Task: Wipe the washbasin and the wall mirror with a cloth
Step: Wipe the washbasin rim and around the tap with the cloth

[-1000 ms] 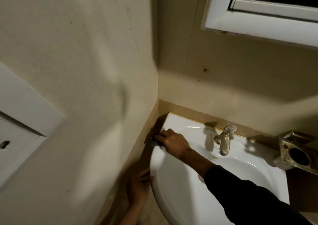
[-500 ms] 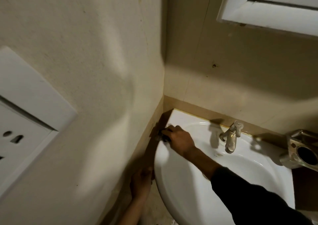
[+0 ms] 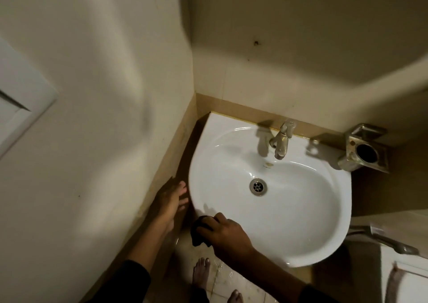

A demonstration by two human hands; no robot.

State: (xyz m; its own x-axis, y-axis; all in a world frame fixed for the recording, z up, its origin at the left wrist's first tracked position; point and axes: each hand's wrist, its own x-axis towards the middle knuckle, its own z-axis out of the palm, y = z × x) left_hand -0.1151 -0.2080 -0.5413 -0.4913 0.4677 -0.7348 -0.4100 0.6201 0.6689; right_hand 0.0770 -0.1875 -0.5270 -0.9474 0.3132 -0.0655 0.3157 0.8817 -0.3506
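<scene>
The white washbasin (image 3: 301, 221) fills the lower middle, fixed in a wall corner, with a metal drain (image 3: 258, 186) and a dull brass tap (image 3: 281, 141) at its back. My right hand (image 3: 225, 235) presses a dark cloth (image 3: 199, 233) against the basin's front-left rim. My left hand (image 3: 170, 201) rests with fingers spread flat against the left wall, just beside the basin's left edge, holding nothing. The wall mirror is out of frame.
A metal holder (image 3: 363, 151) with a round hole is mounted on the back wall to the right of the tap. A white panel (image 3: 20, 108) sits on the left wall. My bare feet (image 3: 201, 275) stand on wet floor tiles below the basin.
My right hand slid with the cloth from the basin's back-left corner down along the rim to the front-left. The view tilted down, so the window frame left the picture and the drain appeared.
</scene>
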